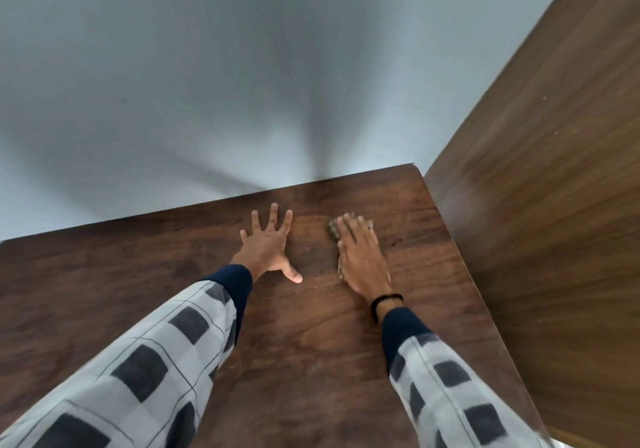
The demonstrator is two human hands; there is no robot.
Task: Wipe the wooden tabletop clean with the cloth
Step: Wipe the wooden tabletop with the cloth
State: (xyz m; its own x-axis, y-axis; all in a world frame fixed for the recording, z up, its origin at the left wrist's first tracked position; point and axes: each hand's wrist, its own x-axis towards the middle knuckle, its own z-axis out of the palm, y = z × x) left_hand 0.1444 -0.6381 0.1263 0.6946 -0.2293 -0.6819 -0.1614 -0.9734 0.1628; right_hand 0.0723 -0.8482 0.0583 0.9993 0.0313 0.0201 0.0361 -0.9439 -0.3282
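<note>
L hand (268,245): flat, fingers spread, on dark brown wooden bench (138,274).
R hand (362,257): flat, pressing small crumpled grey-brown cloth (333,229) to bench.

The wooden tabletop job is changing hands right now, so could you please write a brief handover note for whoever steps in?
Left hand: open, fingers spread, palm flat on the dark brown wooden tabletop, holding nothing.
Right hand: flat, pressing the small mottled grey-brown cloth onto the wood near the far right corner.
Done: cannot tell how much is already wiped.
Left: a small dark mark sits just right of the cloth; cover it, then the near and left areas.
</note>
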